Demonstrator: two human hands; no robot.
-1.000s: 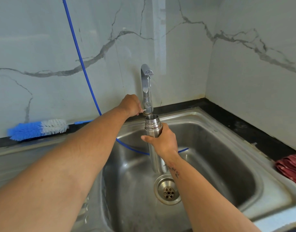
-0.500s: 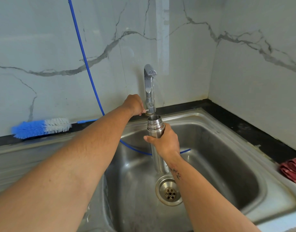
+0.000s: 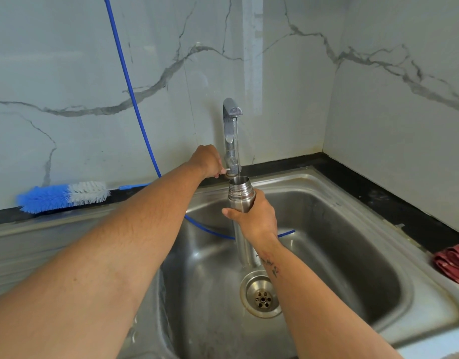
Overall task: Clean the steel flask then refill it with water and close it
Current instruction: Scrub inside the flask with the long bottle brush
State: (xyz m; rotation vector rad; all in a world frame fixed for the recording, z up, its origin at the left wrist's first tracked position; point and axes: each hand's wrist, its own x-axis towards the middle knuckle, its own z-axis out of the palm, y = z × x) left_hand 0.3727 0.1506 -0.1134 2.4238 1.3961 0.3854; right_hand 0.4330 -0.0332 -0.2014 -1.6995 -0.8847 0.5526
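Head view: filling the steel flask [image 3: 241, 195] under the tap [image 3: 231, 136].
Right hand [image 3: 254, 218] grips the uncapped flask upright over the sink's [image 3: 352, 216] back edge; left hand [image 3: 206, 161] pinches the tap lever. Likely next: shut off the water, then fit the cap, which isn't in sight.

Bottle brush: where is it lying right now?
In the head view the bottle brush lies at the far left on the black ledge behind the sink, against the marble wall, left of the tap.
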